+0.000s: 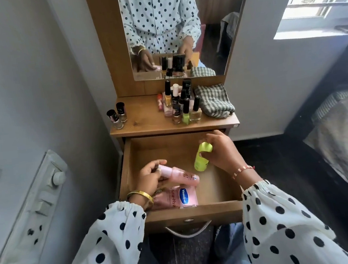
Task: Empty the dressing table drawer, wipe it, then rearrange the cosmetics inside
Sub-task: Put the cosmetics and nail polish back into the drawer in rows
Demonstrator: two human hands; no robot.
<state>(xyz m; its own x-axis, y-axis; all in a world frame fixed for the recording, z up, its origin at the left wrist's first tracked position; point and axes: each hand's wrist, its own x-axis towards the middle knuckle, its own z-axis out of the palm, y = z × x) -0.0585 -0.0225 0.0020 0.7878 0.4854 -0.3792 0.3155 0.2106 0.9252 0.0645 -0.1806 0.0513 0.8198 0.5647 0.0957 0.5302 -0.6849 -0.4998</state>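
The left hand's fingers (151, 173) curl around a pink bottle (179, 175) lying low at the drawer's (218, 193) near-left, above a pink Vaseline pack (185, 197); the right hand's fingers (217, 148) grip a green bottle (202, 156) upright mid-drawer. Best set each down flat, labels up, tight to one wall, leaving room for the nail polishes (179, 105) on the desk (146, 119).
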